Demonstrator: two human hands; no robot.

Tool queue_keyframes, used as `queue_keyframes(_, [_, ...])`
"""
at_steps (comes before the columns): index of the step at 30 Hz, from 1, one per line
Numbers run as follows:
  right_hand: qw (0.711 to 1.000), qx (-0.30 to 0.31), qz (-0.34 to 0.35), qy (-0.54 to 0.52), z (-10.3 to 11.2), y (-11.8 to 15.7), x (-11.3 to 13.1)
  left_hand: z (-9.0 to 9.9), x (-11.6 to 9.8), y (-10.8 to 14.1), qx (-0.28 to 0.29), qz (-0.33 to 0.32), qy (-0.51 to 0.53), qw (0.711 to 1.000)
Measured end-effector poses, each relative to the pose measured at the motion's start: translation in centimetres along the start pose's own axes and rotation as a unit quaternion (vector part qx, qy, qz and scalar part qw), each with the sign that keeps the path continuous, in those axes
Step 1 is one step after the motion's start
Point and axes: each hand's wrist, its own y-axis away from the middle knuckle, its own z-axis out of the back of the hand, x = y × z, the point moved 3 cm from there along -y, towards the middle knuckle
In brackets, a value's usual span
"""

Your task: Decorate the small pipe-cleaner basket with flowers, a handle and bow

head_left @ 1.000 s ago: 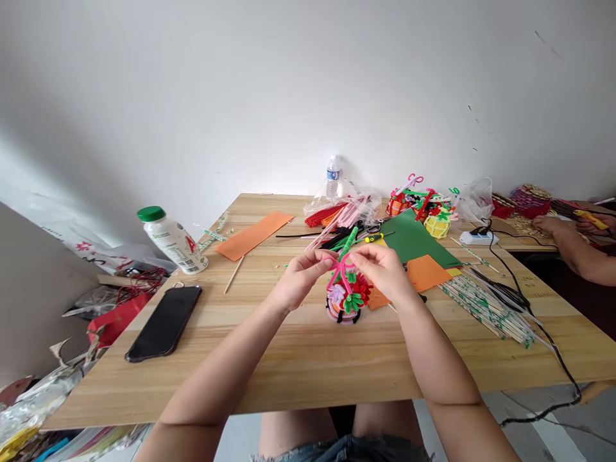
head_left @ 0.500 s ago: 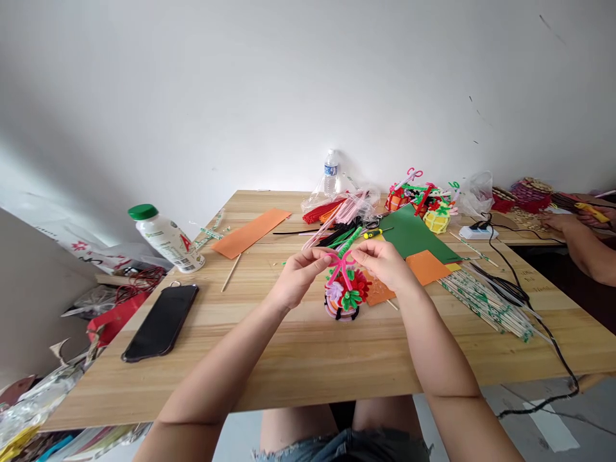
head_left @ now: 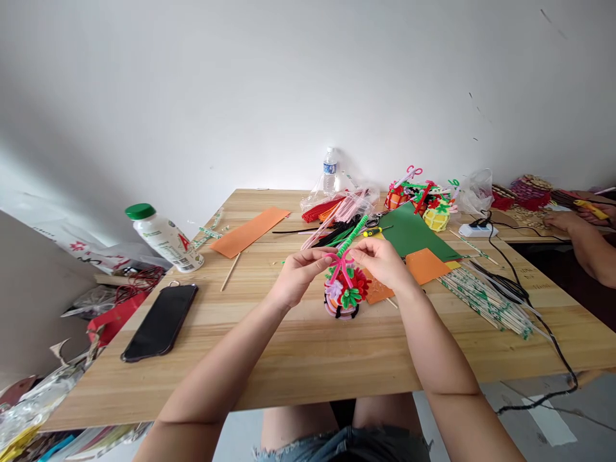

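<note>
A pink pipe-cleaner bow (head_left: 341, 264) is pinched at its left loop by my left hand (head_left: 303, 273) and at its right loop by my right hand (head_left: 380, 263). The bow sits on a small basket (head_left: 341, 310) of pipe cleaners, with a green wrapped handle (head_left: 353, 235) rising behind it. Red, lilac and green pipe-cleaner flowers (head_left: 350, 292) fill the top of the basket. It stands upright on the wooden table (head_left: 298, 366).
At left are a phone (head_left: 161, 321) and a green-capped bottle (head_left: 166, 237). Behind lie loose pipe cleaners (head_left: 337, 212), a screwdriver (head_left: 374, 231) and finished baskets (head_left: 436, 215). Wrapped sticks (head_left: 486, 301) and a black cable (head_left: 553, 340) lie right. Another person's hand (head_left: 568, 224) works far right.
Both hands keep their pinch on the bow's loops, with only slight finger shifts. The green handle shows a little more behind the bow.
</note>
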Motion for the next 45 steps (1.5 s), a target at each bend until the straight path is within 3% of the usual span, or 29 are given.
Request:
queue_keyframes(11, [0.998, 0.025, 0.055, 0.006, 0.02, 0.57, 1.08, 0.07, 0.36, -0.06, 0.011, -0.001, -0.016, 1.000])
queue_keyframes(17, [0.998, 0.045, 0.050, -0.006, -0.01, 0.43, 0.77, -0.01, 0.20, 0.00, 0.014, 0.000, -0.028, 0.999])
queue_keyframes(34, [0.998, 0.014, 0.058, 0.035, 0.01, 0.33, 0.77, 0.01, 0.67, -0.12, 0.025, -0.003, -0.014, 1.000])
queue_keyframes(45, [0.980, -0.003, 0.161, 0.115, 0.47, 0.34, 0.96, -0.15, 0.07, 0.03, 0.014, -0.030, -0.071, 0.997])
